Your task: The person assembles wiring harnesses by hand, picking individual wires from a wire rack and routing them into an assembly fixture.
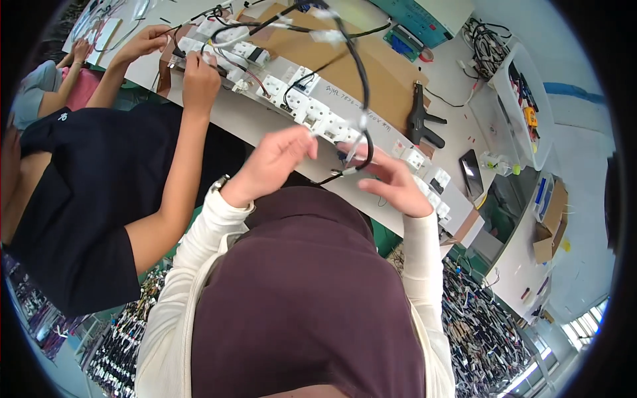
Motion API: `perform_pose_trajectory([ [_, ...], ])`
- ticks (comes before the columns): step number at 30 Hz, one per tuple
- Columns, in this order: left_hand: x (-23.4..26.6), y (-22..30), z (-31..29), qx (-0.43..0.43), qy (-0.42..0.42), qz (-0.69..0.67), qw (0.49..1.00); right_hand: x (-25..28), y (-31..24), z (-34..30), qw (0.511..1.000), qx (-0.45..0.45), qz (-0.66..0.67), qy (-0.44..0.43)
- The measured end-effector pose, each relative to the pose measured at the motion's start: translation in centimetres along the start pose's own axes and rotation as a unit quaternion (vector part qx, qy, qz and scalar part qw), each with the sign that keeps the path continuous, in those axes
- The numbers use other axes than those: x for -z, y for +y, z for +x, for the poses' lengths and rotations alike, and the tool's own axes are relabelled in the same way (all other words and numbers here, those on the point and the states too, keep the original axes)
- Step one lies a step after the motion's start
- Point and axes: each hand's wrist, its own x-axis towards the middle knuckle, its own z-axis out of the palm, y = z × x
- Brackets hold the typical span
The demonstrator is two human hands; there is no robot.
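Black cable gun (421, 121) lies beyond white connector blocks (312, 109).

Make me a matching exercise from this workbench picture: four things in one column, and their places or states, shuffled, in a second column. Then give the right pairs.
Things:
1. black wire harness
2. black hand tool
3. dark phone
4. clear plastic bin

Places or states:
A. lies on brown cardboard
B. stands at the bench's right end, holding small parts
C. pinched between the left hand and right hand
D. lies flat near the bench's front edge, right of the white connector blocks

Pairs: 1-C, 2-A, 3-D, 4-B
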Motion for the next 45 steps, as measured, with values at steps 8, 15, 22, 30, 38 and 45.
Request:
perform_pose_trajectory([
  [8,-1.0,4.7,-0.9,0.007,0.05,-0.137,0.989,-2.7,0.7,0.9,0.988,-0.015,0.151,0.034],
  [15,1.9,-13.1,-7.7,0.026,0.067,0.293,0.953,0.8,-3.9,-1.7,0.929,0.214,0.302,0.019],
  [22,0.6,-4.0,-3.3,0.0,0.272,-0.117,0.955,1.9,-1.0,0.3,0.998,0.039,0.023,-0.032],
  [30,0.3,-2.5,-0.6,-0.083,0.272,-0.167,0.944,-2.3,1.9,3.9,0.969,-0.007,-0.217,0.121],
  [38,-0.3,-5.6,0.5,-0.095,0.301,-0.124,0.941,-3.5,4.8,5.6,0.93,0.049,-0.099,0.35],
  [45,-2.2,-3.7,1.6,0.08,0.11,-0.227,0.964,-3.4,4.6,4.5,0.932,-0.058,0.24,0.264],
])
